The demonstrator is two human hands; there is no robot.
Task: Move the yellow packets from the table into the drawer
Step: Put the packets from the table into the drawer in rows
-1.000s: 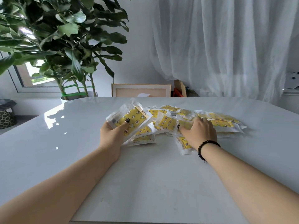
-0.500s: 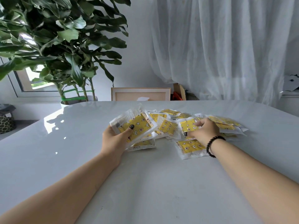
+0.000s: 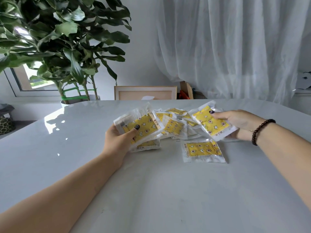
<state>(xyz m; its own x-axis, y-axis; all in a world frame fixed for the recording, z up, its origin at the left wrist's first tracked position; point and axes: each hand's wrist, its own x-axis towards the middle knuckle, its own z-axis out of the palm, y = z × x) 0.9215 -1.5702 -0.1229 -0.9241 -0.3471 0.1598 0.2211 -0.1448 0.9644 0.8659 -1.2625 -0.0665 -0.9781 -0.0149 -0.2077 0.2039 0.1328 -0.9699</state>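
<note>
Over white table (image 3: 84, 165), each hand's grip lifts one packet.

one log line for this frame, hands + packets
phase: gathering | left hand: grips packet stack | right hand: holds lifted packet | pile and loose packet: on table | drawer: not visible

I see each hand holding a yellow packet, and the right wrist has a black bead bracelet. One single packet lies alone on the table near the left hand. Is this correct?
Not quite. In the head view the lone packet lies on the table near the right hand, not the left hand. The rest holds: each hand holds a yellow packet, and the bracelet is on the right wrist.
</note>
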